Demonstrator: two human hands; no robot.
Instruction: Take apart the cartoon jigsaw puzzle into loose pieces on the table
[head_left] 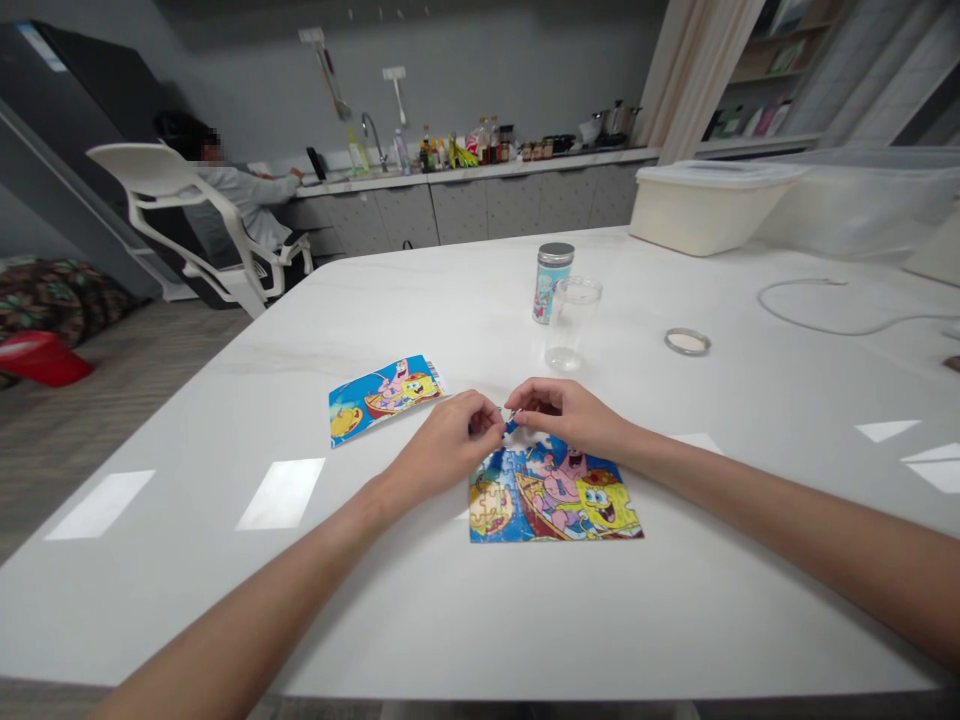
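- The left hand [442, 440] reaches in over the upper left of a jigsaw puzzle [555, 505], its fingers curled and the thumb near the fingertips.
- The right hand [570, 412] meets it from the other side, fingers bent too; a small blue piece [511, 424] sits between the fingertips of the 2 hands (too small to tell which hand grips it).
- The puzzle lies flat on the white table [390, 610], its cartoon figures and boat joined up along the lower part; the hands partly hide its top.
- Left of the puzzle, near the left hand, is a picture sheet [386, 398] with matching figures.
- Beyond the hands, a clear container [576, 325] stands upright in front of a printed canister [545, 292] with a metal top.
- A round lid [687, 342] lies to their right.
- In the background, a person [244, 200] sits in a white chair [142, 165].
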